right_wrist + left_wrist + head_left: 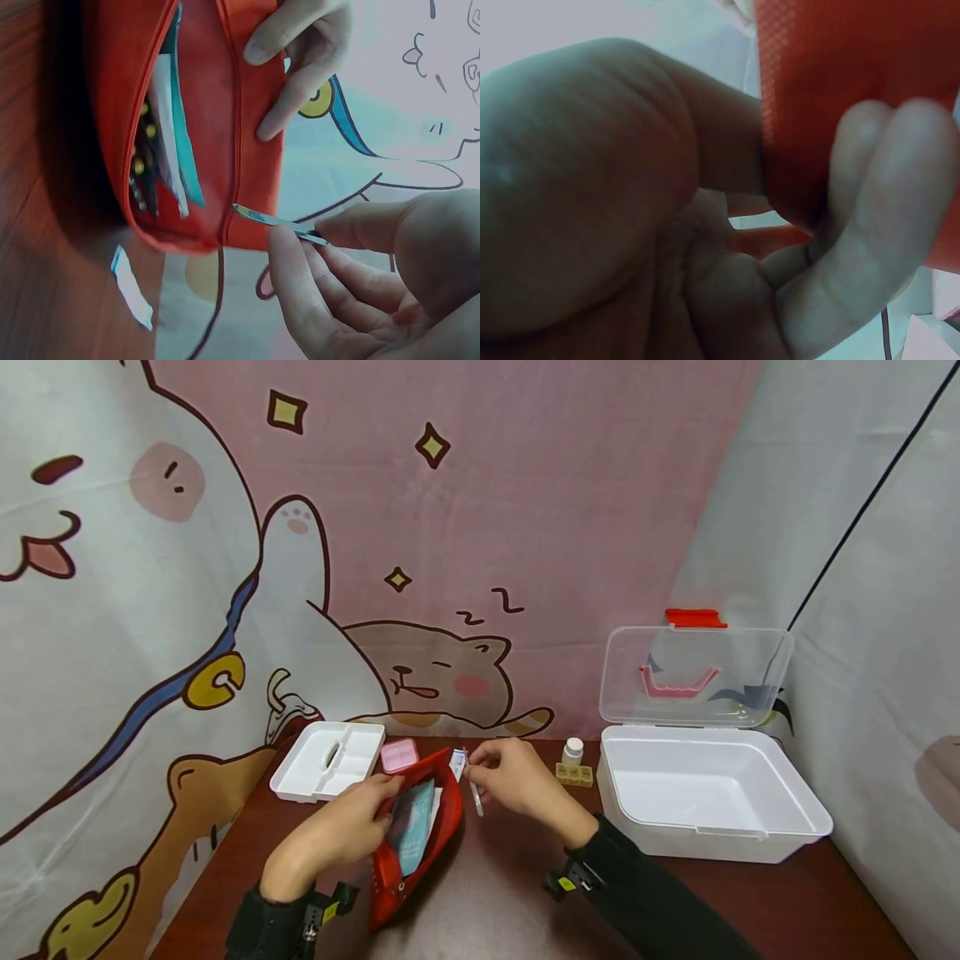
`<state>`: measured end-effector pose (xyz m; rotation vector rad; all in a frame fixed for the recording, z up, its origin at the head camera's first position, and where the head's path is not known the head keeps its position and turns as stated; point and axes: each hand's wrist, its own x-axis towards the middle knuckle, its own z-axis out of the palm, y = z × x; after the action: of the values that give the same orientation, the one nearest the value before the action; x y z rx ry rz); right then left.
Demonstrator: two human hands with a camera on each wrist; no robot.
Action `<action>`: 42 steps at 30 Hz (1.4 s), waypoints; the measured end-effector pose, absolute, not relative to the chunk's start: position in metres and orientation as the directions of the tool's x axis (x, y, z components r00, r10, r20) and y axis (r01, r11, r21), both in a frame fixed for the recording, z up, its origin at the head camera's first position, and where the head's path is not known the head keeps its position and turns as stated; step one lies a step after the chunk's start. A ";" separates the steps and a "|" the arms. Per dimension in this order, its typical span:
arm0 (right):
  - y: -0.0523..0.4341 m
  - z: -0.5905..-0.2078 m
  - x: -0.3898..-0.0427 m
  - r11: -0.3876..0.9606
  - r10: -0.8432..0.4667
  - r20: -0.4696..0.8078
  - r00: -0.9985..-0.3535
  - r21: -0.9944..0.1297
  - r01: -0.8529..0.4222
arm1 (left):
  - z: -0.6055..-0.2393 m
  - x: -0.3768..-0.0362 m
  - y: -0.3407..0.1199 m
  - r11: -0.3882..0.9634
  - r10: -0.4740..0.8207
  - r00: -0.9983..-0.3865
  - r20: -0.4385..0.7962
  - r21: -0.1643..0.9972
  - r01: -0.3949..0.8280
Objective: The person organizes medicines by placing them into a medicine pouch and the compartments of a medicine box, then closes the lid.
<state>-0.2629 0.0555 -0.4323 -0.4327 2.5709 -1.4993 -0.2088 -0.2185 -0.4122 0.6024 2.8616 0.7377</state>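
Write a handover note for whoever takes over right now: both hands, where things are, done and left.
Left hand: grips the edge of the red pouch, holding its mouth open; packets show inside.
Right hand: pinches a thin metal tool at the pouch's mouth.
On the table: white divided tray and pink case behind the pouch; small white bottle, yellow pill strip and open white box, which looks empty, to the right.
Done: pouch unzipped, box lid up.
Left: the tool is not yet fully in or out of the pouch; which way it goes cannot be told.
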 end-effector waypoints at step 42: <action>0.017 -0.491 -0.290 0.569 -0.175 -0.140 -0.975 -0.822 0.016 | -0.416 -0.211 -0.219 0.799 0.391 -0.920 -0.029 0.506 0.324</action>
<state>-0.2897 0.0174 -0.4910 -0.1329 2.5957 -1.3634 -0.2114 -0.2190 -0.4157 0.5697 2.8543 0.7667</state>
